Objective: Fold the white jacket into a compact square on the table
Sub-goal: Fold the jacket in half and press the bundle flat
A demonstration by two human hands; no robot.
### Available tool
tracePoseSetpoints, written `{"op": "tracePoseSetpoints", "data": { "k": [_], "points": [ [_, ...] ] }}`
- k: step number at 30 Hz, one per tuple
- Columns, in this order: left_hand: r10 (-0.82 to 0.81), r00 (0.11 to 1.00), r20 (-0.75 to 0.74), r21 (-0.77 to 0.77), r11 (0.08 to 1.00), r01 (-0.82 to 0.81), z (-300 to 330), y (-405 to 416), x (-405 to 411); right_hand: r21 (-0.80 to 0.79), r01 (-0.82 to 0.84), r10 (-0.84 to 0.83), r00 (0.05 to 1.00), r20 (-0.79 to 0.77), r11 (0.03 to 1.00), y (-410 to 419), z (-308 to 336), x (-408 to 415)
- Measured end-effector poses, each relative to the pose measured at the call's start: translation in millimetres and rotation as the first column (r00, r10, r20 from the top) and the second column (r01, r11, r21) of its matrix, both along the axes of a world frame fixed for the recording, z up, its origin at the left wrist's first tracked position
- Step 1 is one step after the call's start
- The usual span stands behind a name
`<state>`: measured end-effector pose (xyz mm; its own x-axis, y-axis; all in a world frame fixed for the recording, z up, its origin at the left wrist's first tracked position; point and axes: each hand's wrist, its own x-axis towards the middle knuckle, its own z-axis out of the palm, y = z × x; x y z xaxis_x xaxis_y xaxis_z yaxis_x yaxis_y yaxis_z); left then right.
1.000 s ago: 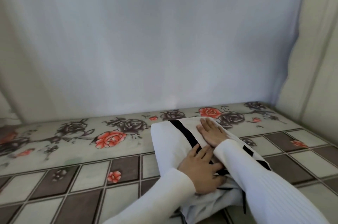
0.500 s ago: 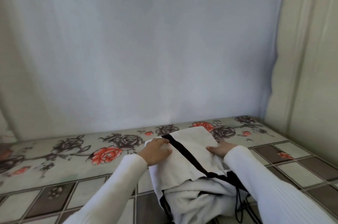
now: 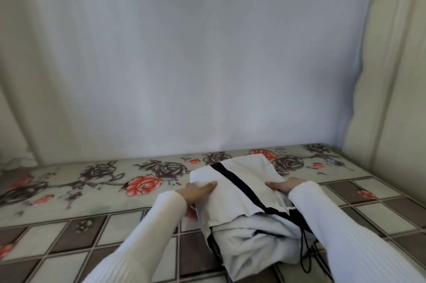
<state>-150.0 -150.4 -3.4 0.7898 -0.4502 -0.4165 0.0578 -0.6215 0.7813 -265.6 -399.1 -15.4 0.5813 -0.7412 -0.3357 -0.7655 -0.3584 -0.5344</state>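
**Two hands lift the far half of the jacket**

Closest to the person, the near part of the white jacket (image 3: pixel 251 190) lies bunched up on the table (image 3: pixel 69 248), close to the near edge and over toward the right side. A thin black cord (image 3: pixel 303 252) hangs out of that lumpy part.

A bit farther off, the left hand (image 3: pixel 196 192) grips the left edge of the flat flap, thumb on top and fingers tucked under. The right hand (image 3: pixel 284 184) holds the right edge the same way, though its fingers are mostly hidden. Holding both sides likely keeps the flap flat and even, so it can be laid over the lumpy part and make a neat square.

A black stripe (image 3: pixel 235 183) runs slanted across the flap. The flap's far end points at the roses along the table's back edge. Behind that hangs a pale curtain (image 3: pixel 207 63).
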Motion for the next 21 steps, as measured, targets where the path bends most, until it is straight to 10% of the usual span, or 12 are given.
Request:
{"op": "tracePoseSetpoints", "data": {
  "k": [15, 21],
  "points": [
    [0.057, 0.914, -0.402, -0.352, 0.912, -0.212, -16.0, 4.7, 11.5, 0.489, -0.123, 0.005, 0.972, 0.236, 0.864, -1.5, 8.9, -4.4],
    [-0.058, 0.892, -0.448, -0.262, 0.962, -0.069, -9.9, 23.3, 13.0, 0.487, -0.119, -0.060, 0.940, 0.337, 0.865, 8.0, 31.0, -10.9]
  ]
}}
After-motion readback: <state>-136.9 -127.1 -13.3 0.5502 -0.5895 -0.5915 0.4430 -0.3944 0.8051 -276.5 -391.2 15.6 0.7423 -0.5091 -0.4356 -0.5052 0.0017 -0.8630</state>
